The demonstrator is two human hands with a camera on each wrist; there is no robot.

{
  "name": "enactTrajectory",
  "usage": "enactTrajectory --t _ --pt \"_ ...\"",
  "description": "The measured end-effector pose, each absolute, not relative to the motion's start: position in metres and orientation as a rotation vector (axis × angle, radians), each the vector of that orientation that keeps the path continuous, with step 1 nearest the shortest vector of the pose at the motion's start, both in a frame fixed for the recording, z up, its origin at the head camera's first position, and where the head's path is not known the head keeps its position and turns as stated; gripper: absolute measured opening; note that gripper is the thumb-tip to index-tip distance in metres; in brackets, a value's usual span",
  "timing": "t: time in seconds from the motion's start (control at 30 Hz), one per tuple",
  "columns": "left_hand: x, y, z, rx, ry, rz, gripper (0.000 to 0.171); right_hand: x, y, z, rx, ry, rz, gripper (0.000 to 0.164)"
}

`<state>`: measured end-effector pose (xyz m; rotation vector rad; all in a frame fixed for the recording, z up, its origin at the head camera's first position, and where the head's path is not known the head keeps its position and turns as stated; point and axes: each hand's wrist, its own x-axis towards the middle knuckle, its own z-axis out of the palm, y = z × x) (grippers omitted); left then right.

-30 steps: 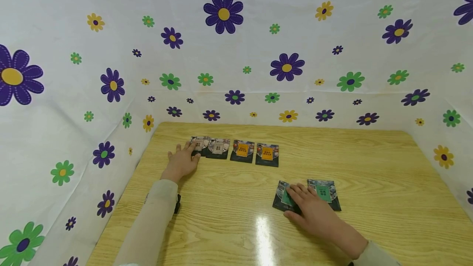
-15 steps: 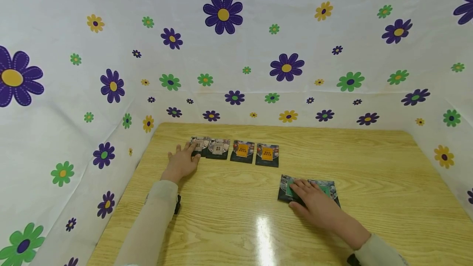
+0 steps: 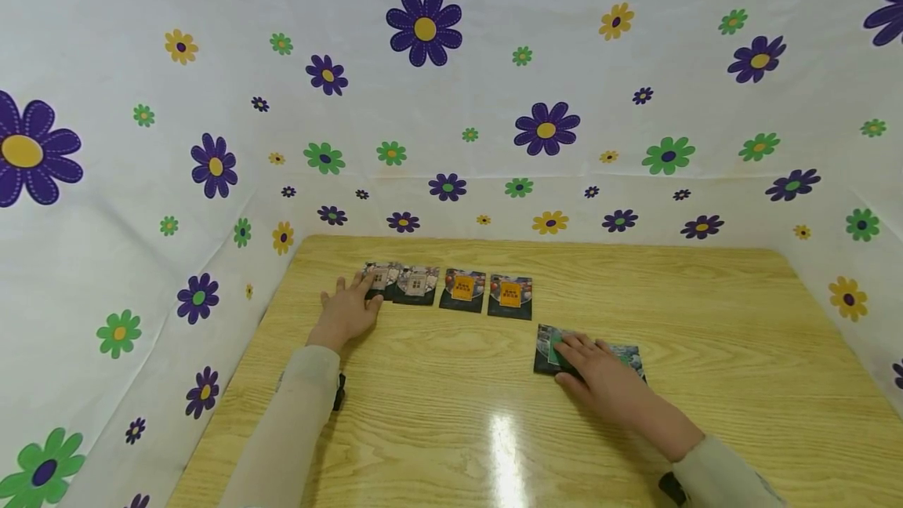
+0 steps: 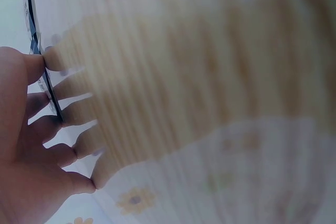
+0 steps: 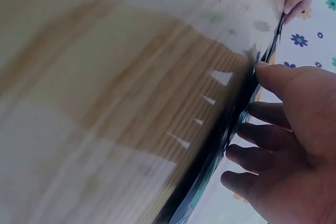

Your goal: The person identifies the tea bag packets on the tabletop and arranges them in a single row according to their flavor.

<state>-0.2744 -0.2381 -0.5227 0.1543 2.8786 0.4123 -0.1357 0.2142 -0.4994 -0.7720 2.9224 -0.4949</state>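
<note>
My left hand [image 3: 347, 310] rests with spread fingers at the left end of a row of packets, fingertips on a beige-labelled packet [image 3: 381, 285]. The left wrist view catches those fingers [image 4: 50, 156] touching the table and the thin packet edge [image 4: 54, 98]. Lower right, my right hand [image 3: 603, 382] lies flat over a green-labelled packet [image 3: 549, 351], fingers extended on top of it. Beneath the same hand, partly covered, is a second green-labelled packet [image 3: 630, 354]. From the right wrist, both show as a dark edge [image 5: 210, 156] under the fingertips.
Right of my left hand, the row continues with another beige-labelled packet [image 3: 416, 286] and two orange-labelled packets [image 3: 462, 289]. The wooden table [image 3: 423, 398] meets flower-printed white cloth [image 3: 480, 85] at the back and sides.
My right hand has slid the left green-labelled packet away from me and slightly right, straightening it and bringing it against the other green one. The left hand has stayed still.
</note>
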Motion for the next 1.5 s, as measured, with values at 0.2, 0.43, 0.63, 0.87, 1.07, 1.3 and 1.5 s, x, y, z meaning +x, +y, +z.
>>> enactTrajectory --t 0.2,0.43,0.63,0.87,1.07,1.3,1.5 --pt "-0.273 -0.237 -0.522 0.157 2.882 0.402 0.066 -0.143 0.212 -0.501 -0.752 2.949 -0.482 0.051" --pt "-0.274 -0.237 -0.523 0.161 2.896 0.386 0.065 -0.151 0.214 -0.506 -0.669 2.965 -0.526 0.054" --pt "-0.274 -0.236 -0.521 0.171 2.908 0.375 0.065 -0.16 0.213 -0.507 -0.665 2.987 -0.549 0.049" --pt "-0.272 -0.236 -0.521 0.165 2.901 0.38 0.065 -0.169 0.211 -0.509 -0.715 3.057 -0.503 0.042" --pt "-0.272 -0.236 -0.521 0.164 2.903 0.385 0.066 -0.174 0.211 -0.51 -0.714 3.086 -0.501 0.042" --pt "-0.273 -0.236 -0.52 0.161 2.894 0.392 0.066 -0.181 0.212 -0.51 -0.609 3.057 -0.509 0.053" --pt "-0.273 -0.236 -0.52 0.161 2.879 0.384 0.066 -0.186 0.213 -0.508 -0.574 3.034 -0.491 0.056"
